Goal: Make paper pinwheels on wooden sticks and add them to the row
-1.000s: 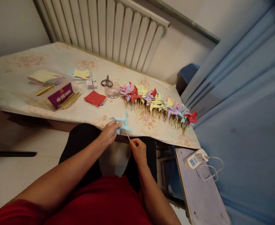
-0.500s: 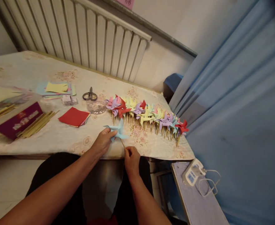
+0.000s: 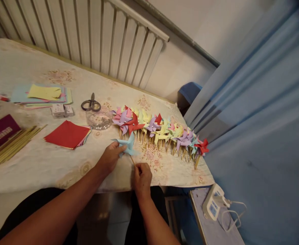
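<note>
A light blue paper pinwheel (image 3: pixel 129 145) on a thin wooden stick is between my hands, above the table's front edge. My left hand (image 3: pixel 111 157) is closed on the paper head, thumb on top near its middle. Lower down, my right hand (image 3: pixel 142 177) pinches the stick with its fingers curled in. Just beyond lies a long row of finished pinwheels (image 3: pixel 162 132) in red, purple, yellow and blue, sticks toward me. A stack of square paper (image 3: pixel 67 134), red on top, lies left of my left hand.
Scissors (image 3: pixel 91 103) lie behind a clear round dish (image 3: pixel 99 120) of small metal pieces. Small boxes (image 3: pixel 62 110) and coloured sheets (image 3: pixel 44 93) are farther left, with wooden sticks (image 3: pixel 14 144) at the far left. A power strip (image 3: pixel 213 203) rests on a bench at right, beside a blue curtain.
The view has shifted, so the table items at left sit farther left and larger. Both hands keep hold of the blue pinwheel, which has turned only slightly.
</note>
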The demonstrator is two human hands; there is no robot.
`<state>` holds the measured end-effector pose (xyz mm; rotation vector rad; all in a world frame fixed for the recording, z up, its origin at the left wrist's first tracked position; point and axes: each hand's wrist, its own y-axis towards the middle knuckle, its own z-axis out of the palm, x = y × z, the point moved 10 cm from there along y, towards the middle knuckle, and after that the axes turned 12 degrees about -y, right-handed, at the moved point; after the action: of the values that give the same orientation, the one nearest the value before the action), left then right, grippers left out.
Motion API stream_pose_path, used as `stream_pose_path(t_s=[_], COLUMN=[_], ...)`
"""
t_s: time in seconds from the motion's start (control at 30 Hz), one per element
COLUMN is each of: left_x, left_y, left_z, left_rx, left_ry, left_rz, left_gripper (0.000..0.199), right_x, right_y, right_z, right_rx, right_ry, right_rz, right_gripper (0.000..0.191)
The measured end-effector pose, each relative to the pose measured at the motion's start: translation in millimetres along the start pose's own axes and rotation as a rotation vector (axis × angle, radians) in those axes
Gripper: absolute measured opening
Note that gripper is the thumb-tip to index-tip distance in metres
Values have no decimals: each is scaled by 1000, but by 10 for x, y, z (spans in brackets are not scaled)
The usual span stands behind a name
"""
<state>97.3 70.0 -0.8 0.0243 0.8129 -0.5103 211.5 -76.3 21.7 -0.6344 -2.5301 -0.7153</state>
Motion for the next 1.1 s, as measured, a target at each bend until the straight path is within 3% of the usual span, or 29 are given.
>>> stream_pose_path(t_s=[0.2,0.47,0.77,1.1], left_x=[38,-18,-27,63], left_y=[88,17,35,88], left_z=[-124,-19,-153,-167], left_rx=[-12,48,-39,-20], left_ry=[12,-43,67,124], left_rz=[-7,-83,-73,-90], left_gripper=[23,23,22,26], right_x=[34,-84,-176,-168], right_y=[8,44,49,52], right_z=[87,88,109,107], right_rx=[48,33,37,60], right_ry=[28,118,165,172], right_rz=[12,103,165,174], right_gripper=[18,19,20,19])
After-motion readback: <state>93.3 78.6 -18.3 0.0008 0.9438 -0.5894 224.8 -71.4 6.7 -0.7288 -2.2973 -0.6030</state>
